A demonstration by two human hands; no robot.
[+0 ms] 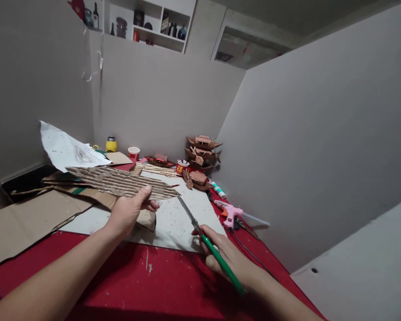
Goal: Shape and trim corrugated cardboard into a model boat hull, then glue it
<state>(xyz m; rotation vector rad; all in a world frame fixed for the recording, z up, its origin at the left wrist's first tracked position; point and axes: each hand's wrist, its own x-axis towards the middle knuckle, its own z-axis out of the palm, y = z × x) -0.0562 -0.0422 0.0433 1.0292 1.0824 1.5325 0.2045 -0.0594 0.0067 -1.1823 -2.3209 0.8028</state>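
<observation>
Holding ridged, pointed corrugated cardboard (113, 182)

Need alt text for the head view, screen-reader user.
A person's left hand holds ridged cardboard while the right hand holds green-handled scissors, tips close to its pointed end. Below are a white board and red tabletop; model boats sit beyond, a pink glue gun at right, flat cardboard at left.

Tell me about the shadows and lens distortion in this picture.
In the head view, a soft shadow darkens the red surface below the right hand; also in the head view, wide-angle stretch seems to enlarge both forearms toward the lower edge.
</observation>
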